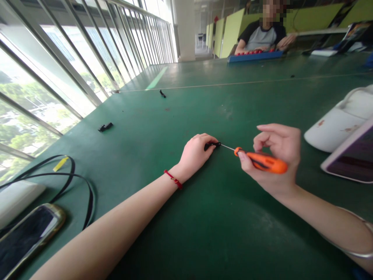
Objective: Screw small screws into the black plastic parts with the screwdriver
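Observation:
My left hand [197, 151] rests on the green table [186, 217], its fingers closed round a small black part [212, 145]. An orange and black screwdriver [266, 161] lies across my right hand [279, 155], its handle between the thumb and the palm side, with some fingers curled above it. The thin metal shaft points left, and its tip meets the right end of the black part or is very close to it. Whether the tip sits in a screw is too small to tell.
Two small black pieces [105, 127] [162, 93] lie at the left and farther back. A phone [32, 233] and black cable [89, 202] are at near left; a white container [335, 124] and a framed device [352, 155] at right. A person [262, 37] sits behind a blue tray [255, 56].

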Demonstrator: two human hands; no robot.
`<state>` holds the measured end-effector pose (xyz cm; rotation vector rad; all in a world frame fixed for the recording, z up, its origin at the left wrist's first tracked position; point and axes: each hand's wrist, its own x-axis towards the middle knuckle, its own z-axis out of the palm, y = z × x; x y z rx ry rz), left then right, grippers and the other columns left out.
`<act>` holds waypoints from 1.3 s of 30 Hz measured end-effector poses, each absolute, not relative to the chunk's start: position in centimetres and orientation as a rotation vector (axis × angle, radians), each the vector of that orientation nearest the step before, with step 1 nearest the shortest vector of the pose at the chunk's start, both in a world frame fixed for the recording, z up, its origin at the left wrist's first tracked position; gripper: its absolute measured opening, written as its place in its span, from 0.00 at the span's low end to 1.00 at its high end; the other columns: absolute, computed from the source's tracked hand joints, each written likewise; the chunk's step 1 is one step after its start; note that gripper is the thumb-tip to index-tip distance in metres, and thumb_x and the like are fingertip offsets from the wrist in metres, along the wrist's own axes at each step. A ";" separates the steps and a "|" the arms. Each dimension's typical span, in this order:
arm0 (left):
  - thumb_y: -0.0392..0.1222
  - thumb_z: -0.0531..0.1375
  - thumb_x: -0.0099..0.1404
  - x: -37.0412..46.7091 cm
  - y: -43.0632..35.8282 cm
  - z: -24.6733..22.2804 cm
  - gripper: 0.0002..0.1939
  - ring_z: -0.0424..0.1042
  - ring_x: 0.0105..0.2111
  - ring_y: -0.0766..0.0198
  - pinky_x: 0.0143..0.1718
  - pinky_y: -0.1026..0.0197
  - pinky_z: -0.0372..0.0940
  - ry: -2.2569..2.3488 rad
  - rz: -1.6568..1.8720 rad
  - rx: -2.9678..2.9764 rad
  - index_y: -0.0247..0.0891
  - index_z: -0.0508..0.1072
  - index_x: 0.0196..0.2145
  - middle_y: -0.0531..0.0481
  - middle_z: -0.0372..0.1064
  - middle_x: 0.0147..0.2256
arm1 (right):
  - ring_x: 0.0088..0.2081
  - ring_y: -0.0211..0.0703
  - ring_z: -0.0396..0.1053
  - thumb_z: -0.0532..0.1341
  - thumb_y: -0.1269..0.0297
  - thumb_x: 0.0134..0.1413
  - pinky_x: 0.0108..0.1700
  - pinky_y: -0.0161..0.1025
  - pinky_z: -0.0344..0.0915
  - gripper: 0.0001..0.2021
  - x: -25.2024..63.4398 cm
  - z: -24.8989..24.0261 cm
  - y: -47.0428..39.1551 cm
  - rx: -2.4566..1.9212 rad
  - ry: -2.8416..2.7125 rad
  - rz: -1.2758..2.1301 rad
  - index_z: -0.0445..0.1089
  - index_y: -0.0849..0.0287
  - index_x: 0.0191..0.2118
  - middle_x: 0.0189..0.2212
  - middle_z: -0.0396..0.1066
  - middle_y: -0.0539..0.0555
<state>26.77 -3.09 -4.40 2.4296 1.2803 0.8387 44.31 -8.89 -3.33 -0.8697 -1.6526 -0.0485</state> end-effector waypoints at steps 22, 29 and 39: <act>0.34 0.54 0.62 26.8 -3.1 -4.4 0.10 0.70 0.41 0.61 0.44 0.59 0.65 1.280 0.835 2.440 0.38 0.74 0.38 0.50 0.73 0.40 | 0.26 0.38 0.63 0.68 0.68 0.36 0.28 0.39 0.65 0.34 44.1 -3.0 -9.2 -0.852 -1.674 0.001 0.58 0.53 0.53 0.30 0.61 0.48; 0.34 0.54 0.62 26.7 -3.1 -4.4 0.10 0.70 0.40 0.61 0.43 0.59 0.65 1.284 0.832 2.437 0.38 0.75 0.38 0.50 0.73 0.39 | 0.26 0.38 0.64 0.64 0.72 0.43 0.34 0.41 0.65 0.17 44.1 -3.0 -9.4 -0.905 -1.709 -0.153 0.66 0.51 0.41 0.24 0.65 0.47; 0.35 0.54 0.62 26.8 -3.3 -4.4 0.10 0.70 0.41 0.61 0.43 0.59 0.65 1.290 0.828 2.435 0.38 0.74 0.38 0.50 0.73 0.39 | 0.24 0.37 0.65 0.63 0.71 0.44 0.29 0.38 0.64 0.10 44.1 -3.3 -9.5 -1.019 -1.710 -0.044 0.67 0.54 0.36 0.21 0.67 0.46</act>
